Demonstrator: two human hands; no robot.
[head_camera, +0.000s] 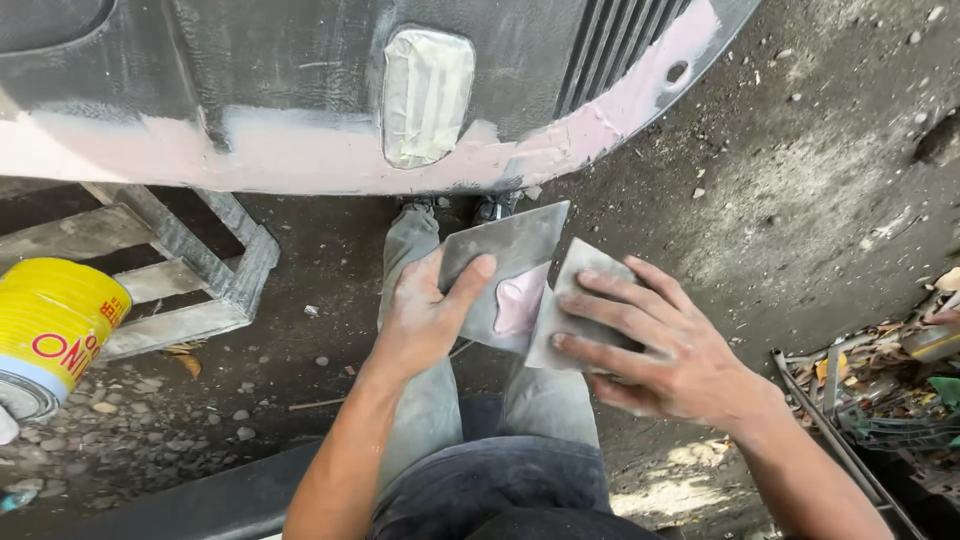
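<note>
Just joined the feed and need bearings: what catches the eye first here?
In the centre, the left hand holds a metal plate with a dab of pink filler, while the right hand presses a second plate against it. Above them is a dark car bumper edged with pink filler, and at far left a yellow can.

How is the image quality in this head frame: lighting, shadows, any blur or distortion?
Head view: hard daylight, sunlit gravelly ground upper right, shade beneath the grey and pink body panel; a blown-out sun patch at bottom; the left hand, right hand and the two metal spreader plates are sharp; the panel edge bows, which may be wide-angle distortion; the yellow can is cropped at the left edge.
</note>
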